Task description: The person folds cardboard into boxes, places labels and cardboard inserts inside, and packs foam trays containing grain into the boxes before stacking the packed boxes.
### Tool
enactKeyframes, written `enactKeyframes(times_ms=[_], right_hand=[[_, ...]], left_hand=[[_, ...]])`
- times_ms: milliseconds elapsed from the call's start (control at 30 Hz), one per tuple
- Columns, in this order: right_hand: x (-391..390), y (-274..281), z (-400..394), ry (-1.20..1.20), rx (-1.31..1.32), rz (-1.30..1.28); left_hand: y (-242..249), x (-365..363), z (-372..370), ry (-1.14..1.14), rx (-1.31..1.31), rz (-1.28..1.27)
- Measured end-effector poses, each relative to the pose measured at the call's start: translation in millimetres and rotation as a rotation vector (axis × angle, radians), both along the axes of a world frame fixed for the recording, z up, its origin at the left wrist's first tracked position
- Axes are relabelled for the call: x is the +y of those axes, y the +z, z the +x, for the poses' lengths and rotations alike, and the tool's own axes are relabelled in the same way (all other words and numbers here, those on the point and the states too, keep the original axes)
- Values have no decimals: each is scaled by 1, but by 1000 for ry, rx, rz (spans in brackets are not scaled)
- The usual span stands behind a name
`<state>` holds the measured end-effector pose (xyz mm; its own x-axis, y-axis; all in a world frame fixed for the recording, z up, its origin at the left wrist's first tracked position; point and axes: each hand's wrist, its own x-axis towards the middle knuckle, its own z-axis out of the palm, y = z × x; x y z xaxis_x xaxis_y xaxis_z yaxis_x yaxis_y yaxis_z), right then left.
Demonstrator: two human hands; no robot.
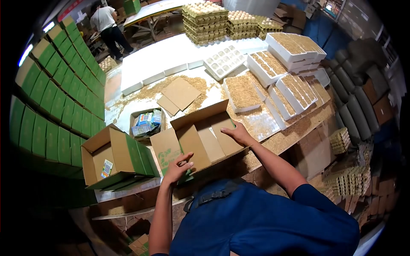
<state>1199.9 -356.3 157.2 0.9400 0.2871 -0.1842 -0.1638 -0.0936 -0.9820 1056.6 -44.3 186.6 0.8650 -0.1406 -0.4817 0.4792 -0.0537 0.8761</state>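
Observation:
An open cardboard box (200, 143), brown inside with a green-printed flap (167, 150), lies in front of me at the table's near edge. My left hand (178, 168) is at its near left corner, by the printed flap, fingers apart and holding nothing. At the right side, my right hand (238, 133) grips the box wall, its thumb on the inner face; the other fingers are partly hidden. To the left stands a second open green box (139, 155) with a small printed card (106, 168) inside. A bin (147, 123) of colourful printed packets sits just behind.
Flat cardboard sheets (181, 94) lie among loose husks. White foam trays (242, 102), some husk-filled, stand at right. Behind are an egg-cell foam tray (224, 62) and egg stacks (205, 23). Green boxes (57, 96) form a wall at left; a person (106, 25) stands far back.

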Motion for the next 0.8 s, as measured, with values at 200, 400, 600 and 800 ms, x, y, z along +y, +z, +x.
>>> enactKeyframes(times_ms=[200,400,600,800], right_hand=[[-7,-15,6,63,-14,-129],[1,11,-1,42,219,156],[-14,7,-19,97,316,229],[-10,-11,-38,7,229,324]], left_hand=[[-43,-39,-2,241,-399,142],[-51,-26,-4,231,-445,270],[-16,-4,-6,182,-116,-10],[-26,2,-7,209,-318,-73]])
